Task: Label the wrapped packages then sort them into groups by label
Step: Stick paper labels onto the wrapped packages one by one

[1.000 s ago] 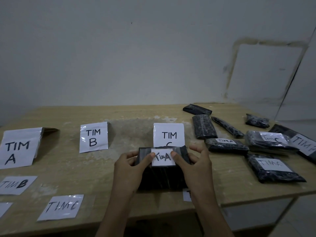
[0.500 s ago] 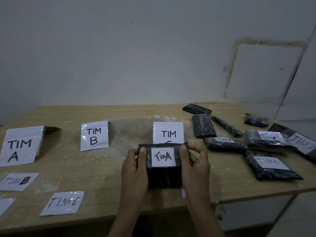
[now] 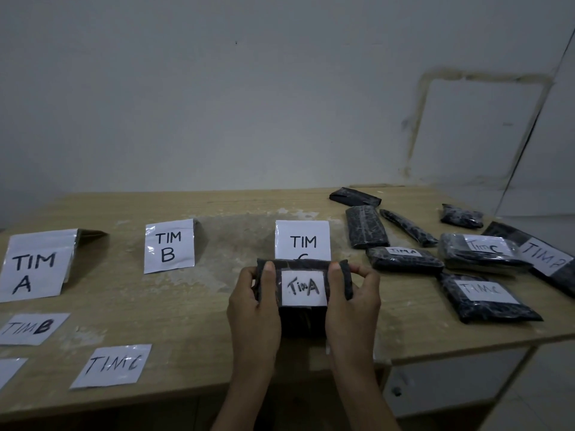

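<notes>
Left hand (image 3: 253, 309) and right hand (image 3: 353, 309) both grip the black wrapped package (image 3: 303, 318) between them, thumbs flanking its "TimA" label (image 3: 304, 288). TIM C sign (image 3: 302, 241) stands just beyond the hands; labelled packages (image 3: 485, 301) lie right of the right hand.

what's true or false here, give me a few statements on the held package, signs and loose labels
The left hand and right hand both hold a black package labelled Tim A. True.
The TIM A sign stands furthest right. False: the TIM A sign stands far left.
A loose TIM C label lies flat at the near left. True.
Every package on the right is labelled. False: the bare package at the back has none.
</notes>
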